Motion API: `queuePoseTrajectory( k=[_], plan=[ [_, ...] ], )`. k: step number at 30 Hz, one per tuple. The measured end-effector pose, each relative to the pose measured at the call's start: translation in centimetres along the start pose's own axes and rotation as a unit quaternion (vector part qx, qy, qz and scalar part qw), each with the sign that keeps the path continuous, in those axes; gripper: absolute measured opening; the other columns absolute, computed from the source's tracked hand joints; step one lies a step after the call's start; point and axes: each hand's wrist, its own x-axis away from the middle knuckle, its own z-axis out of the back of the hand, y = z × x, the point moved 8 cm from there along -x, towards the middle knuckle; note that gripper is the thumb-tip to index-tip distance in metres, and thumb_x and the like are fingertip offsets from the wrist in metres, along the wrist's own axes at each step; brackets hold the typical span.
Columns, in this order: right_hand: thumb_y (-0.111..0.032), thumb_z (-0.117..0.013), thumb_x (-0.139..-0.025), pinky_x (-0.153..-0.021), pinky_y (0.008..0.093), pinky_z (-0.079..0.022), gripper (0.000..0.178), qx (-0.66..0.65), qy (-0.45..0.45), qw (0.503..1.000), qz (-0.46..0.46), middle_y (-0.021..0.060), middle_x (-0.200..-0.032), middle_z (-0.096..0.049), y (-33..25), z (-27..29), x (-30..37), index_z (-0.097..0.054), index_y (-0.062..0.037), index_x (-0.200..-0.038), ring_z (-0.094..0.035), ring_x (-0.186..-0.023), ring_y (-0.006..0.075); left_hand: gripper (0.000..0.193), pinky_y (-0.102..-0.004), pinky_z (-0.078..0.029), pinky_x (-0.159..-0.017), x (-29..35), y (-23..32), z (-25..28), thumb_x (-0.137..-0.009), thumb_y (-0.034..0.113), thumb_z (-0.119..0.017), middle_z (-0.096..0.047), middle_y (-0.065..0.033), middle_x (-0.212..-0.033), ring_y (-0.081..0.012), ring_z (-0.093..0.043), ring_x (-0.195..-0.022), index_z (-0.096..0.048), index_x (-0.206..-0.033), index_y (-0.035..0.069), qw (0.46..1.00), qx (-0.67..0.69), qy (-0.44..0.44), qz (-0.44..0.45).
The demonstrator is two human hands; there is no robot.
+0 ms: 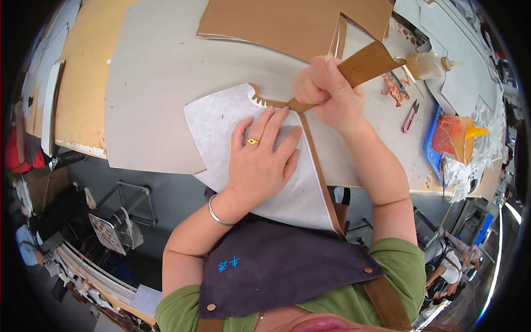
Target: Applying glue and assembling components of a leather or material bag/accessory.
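"Where's the white panel (213, 124)?"
"Mid-frame, under my left grip (263, 155), fingers spread flat; my right grip (332, 91) clenches the brown tool (369, 63);"
"Its long axis?"
"Slants from the frame's upper right down-left to the panel's upper edge; my left fingertips lie just beside that lower end."

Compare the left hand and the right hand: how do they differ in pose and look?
The left hand lies palm down on the white panel, while the right hand is closed around a flat brown tool. The left hand wears a gold-coloured ring; none shows on the right hand. Both are ungloved.
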Motion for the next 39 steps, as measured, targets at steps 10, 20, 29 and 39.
queuePoseTrajectory(
  k=[10,20,29,39],
  plan=[
    [-0.026,-0.041,-0.098,-0.046,0.0266,-0.025,0.038,0.001,-0.057,0.998,0.031,-0.0018,-0.054,-0.032,-0.4,-1.1,-1.0,-0.035,-0.0063,-0.066,-0.03,-0.049,0.0104,0.033,-0.0421,-0.031,-0.097,0.0,-0.1,0.0,-0.073,0.019,-0.063,-0.051,-0.0092,-0.124,-0.0259,-0.045,-0.118,-0.061,-0.106,0.013,1.0,-0.002,0.0,-0.001],
    [-0.033,-0.043,-0.096,-0.046,0.028,-0.02,0.044,-0.046,-0.054,0.997,-0.014,-0.0023,-0.05,-0.027,1.1,-2.8,-2.2,-0.031,-0.0097,-0.06,-0.021,-0.046,0.0116,0.033,-0.0421,-0.032,-0.096,0.2,0.1,0.0,-0.073,0.02,-0.063,-0.052,-0.0083,-0.118,-0.0254,-0.047,-0.114,-0.061,-0.106,0.013,1.0,0.001,0.017,-0.004],
    [-0.031,-0.042,-0.096,-0.045,0.0283,-0.019,0.044,0.075,-0.064,0.995,-0.003,-0.0015,-0.05,-0.028,0.9,-3.8,-2.1,-0.029,-0.0095,-0.06,-0.021,-0.046,0.011,0.033,-0.0422,-0.033,-0.095,0.2,0.1,0.1,-0.073,0.02,-0.063,-0.051,-0.0084,-0.117,-0.025,-0.048,-0.111,-0.062,-0.105,0.014,1.0,-0.003,0.027,-0.009],
    [-0.028,-0.038,-0.098,-0.042,0.0271,-0.02,0.041,0.013,0.058,0.99,0.131,-0.0014,-0.05,-0.03,-3.0,0.6,0.6,-0.031,-0.0084,-0.063,-0.024,-0.045,0.01,0.033,-0.042,-0.031,-0.097,0.1,0.0,0.0,-0.072,0.018,-0.064,-0.049,-0.0123,-0.126,-0.0274,-0.044,-0.118,-0.062,-0.105,0.013,1.0,0.02,0.018,-0.005]
  ],
)
